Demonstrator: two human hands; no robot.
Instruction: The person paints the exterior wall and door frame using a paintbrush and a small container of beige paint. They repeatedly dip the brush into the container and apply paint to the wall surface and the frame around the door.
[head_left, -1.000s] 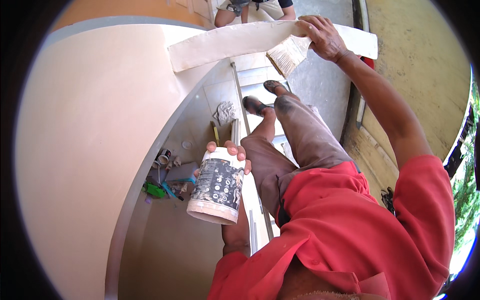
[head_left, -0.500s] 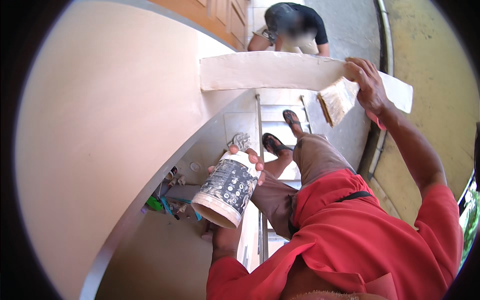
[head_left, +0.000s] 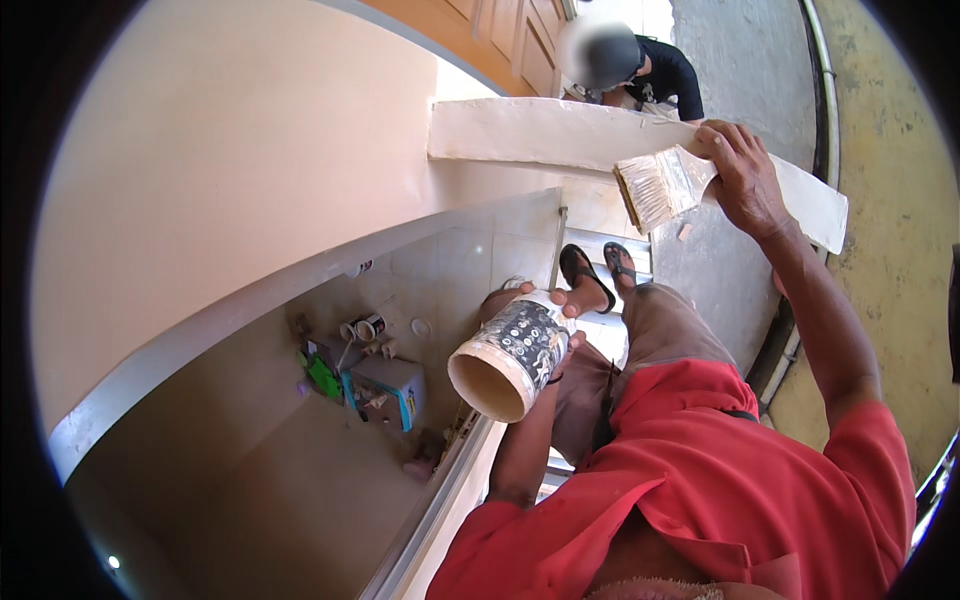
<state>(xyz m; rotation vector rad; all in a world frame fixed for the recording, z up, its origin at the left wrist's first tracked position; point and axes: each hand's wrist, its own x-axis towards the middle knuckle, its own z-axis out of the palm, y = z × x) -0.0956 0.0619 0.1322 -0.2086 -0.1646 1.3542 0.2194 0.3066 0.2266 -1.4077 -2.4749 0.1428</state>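
A: What's biggest there?
B: The cream wall (head_left: 240, 120) on the left. The white ledge (head_left: 530, 128) runs out from it, with a co-worker (head_left: 660, 75) in a black shirt bent low beyond its far edge.
A: And the tub?
B: The paint tub (head_left: 525, 335) is well apart from the ledge's near edge, tilted, mouth facing lower left. The left hand (head_left: 573, 344) has its fingers curled around the base end.
A: The brush?
B: The flat paintbrush (head_left: 662, 188) overlaps the ledge's near edge, bristles leftward. The right hand (head_left: 748, 190) lies near the ledge's right end, fingers close together; exactly how they pinch the handle, I can't tell.
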